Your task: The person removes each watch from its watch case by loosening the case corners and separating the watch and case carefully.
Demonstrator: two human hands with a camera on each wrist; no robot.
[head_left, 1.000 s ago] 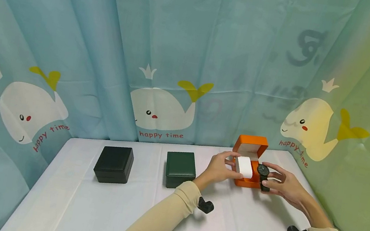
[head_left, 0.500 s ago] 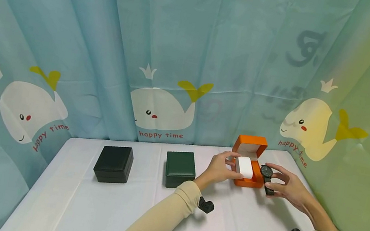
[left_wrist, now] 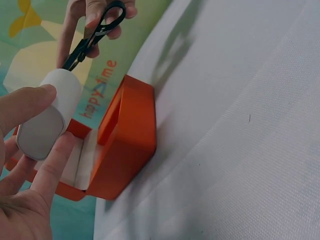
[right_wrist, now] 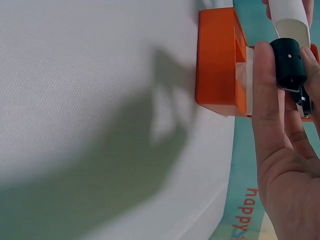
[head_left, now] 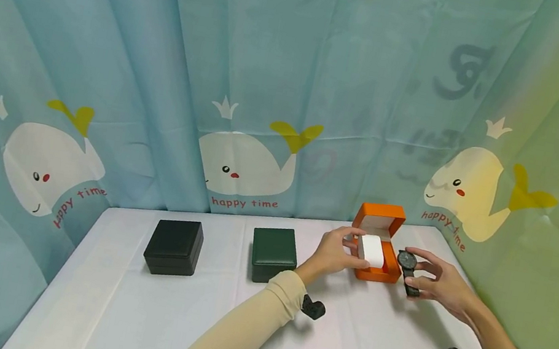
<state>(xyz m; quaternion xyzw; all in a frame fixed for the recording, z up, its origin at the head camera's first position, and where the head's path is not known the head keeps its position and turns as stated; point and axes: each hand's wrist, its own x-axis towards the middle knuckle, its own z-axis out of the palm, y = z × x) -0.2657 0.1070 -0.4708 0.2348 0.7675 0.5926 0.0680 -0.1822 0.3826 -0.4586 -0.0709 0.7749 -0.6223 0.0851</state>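
Observation:
At the table's back right, my left hand (head_left: 329, 252) pinches a white watch cushion (head_left: 371, 251) between thumb and fingers. The cushion is over an orange watch box (head_left: 385, 211) whose lid stands up. To its right, my right hand (head_left: 443, 281) holds a black wristwatch (head_left: 407, 262) between thumb and fingers, dial towards me. In the left wrist view the wristwatch's strap (left_wrist: 77, 54) forms a loop just past the cushion's (left_wrist: 42, 132) far end. The right wrist view has the wristwatch (right_wrist: 288, 59) overlapping the cushion's end (right_wrist: 292, 30).
A dark green box (head_left: 273, 254) with its lid down sits left of the orange one. Farther left is a black box (head_left: 174, 246), its lid down too. Curtains with whale prints (head_left: 253, 167) hang behind and beside the white-covered table (head_left: 163, 322).
My right hand has drawn the wristwatch to the right, from close beside the cushion to beyond the orange box's side. My left hand has kept its grip on the cushion, nearly still.

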